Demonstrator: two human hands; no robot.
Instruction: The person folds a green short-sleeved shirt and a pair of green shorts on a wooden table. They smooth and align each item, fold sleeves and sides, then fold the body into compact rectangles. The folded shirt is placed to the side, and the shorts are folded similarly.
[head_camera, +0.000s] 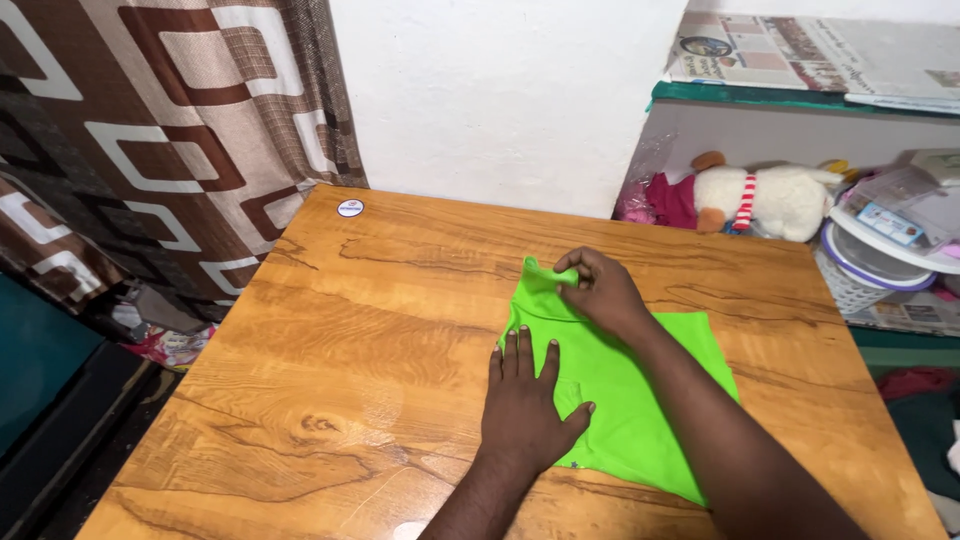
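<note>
A bright green garment lies folded on the wooden table, right of centre. My left hand presses flat on its near left part, fingers together and pointing away from me. My right hand reaches over the garment's far end and pinches the collar edge between thumb and fingers, lifting a small fold of cloth. My right forearm lies across the garment's middle and hides part of it.
A brown patterned curtain hangs at the left. A white wall stands behind the table. At the right, a shelf holds a white plush toy, plastic containers and a newspaper on top. A small round sticker is at the table's far edge.
</note>
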